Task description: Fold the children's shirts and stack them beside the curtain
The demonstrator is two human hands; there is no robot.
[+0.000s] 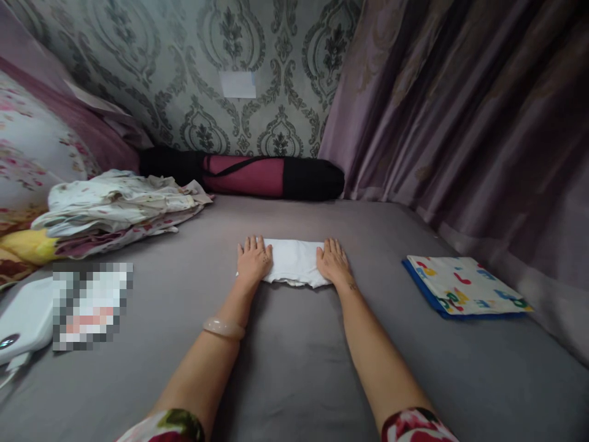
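Note:
A folded white cloth [294,261] lies flat on the grey bed sheet [294,344], its near edge slightly uneven. My left hand [253,258] rests flat on the cloth's left end, fingers stretched away from me. On the right end my right hand [332,261] presses down the same way, palm down with the fingers extended. Neither hand grips the cloth. A pale bangle [224,328] circles my left forearm. The parts of the cloth under both palms are hidden.
To the right lies a folded letter-print cloth [469,285] with a blue underside. A heap of patterned clothes [124,205] sits at the left, beyond a white device with a cable [32,316] and a pixelated item [94,307]. A black and maroon long bag [243,176] lies along the wall.

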